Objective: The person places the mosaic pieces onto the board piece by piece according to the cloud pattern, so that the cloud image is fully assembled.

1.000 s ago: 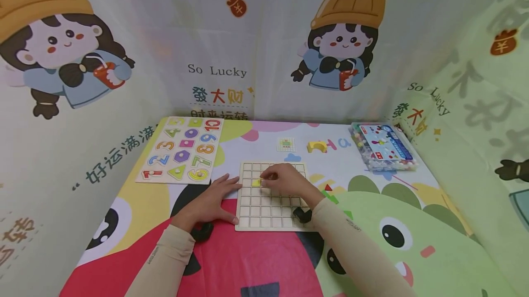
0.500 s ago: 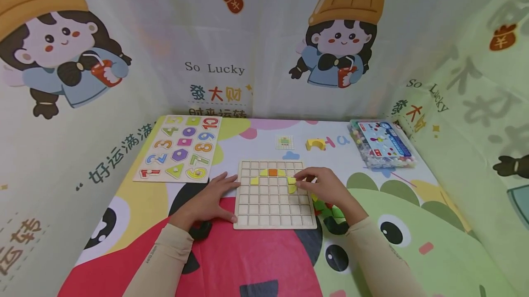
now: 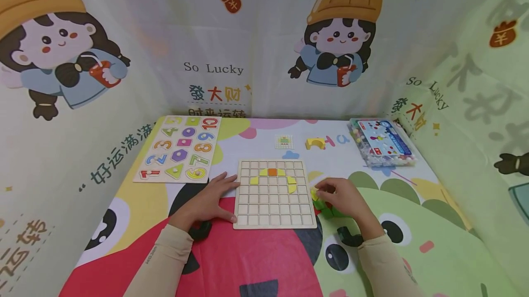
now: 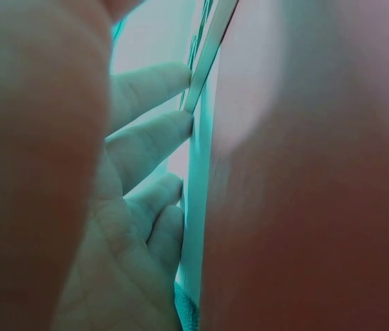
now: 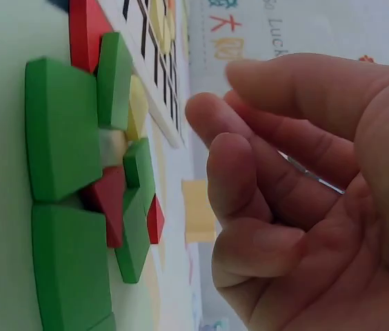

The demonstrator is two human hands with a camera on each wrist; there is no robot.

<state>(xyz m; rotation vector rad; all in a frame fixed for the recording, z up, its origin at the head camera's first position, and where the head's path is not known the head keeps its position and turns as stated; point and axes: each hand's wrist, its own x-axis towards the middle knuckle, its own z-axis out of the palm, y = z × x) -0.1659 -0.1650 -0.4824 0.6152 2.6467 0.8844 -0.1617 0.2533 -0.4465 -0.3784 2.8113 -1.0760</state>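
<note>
A wooden grid board [image 3: 264, 209] lies on the table, with an orange square [image 3: 272, 172] and several yellow pieces [image 3: 254, 181] set in its upper cells. My left hand [image 3: 206, 201] rests at the board's left edge, fingers spread and fairly straight, thumb near the lower corner. In the left wrist view its fingertips touch the board's side. My right hand [image 3: 342, 197] is just right of the board, over a pile of loose blocks, fingers loosely bent and nothing between them. The right wrist view shows green blocks [image 5: 63, 131], red triangles [image 5: 105, 207] and a yellow piece [image 5: 137, 107] there.
A number-and-shape puzzle board [image 3: 175, 150] lies at the back left. Behind the grid board are a small pattern card [image 3: 284, 142] and a yellow arch block [image 3: 316, 143]. A clear plastic box [image 3: 382, 143] of small coloured items stands at the back right.
My right hand first moved right across the board, from the left yellow piece to the right-hand ones, then off the board to the loose blocks. My left hand has stayed at the edge.
</note>
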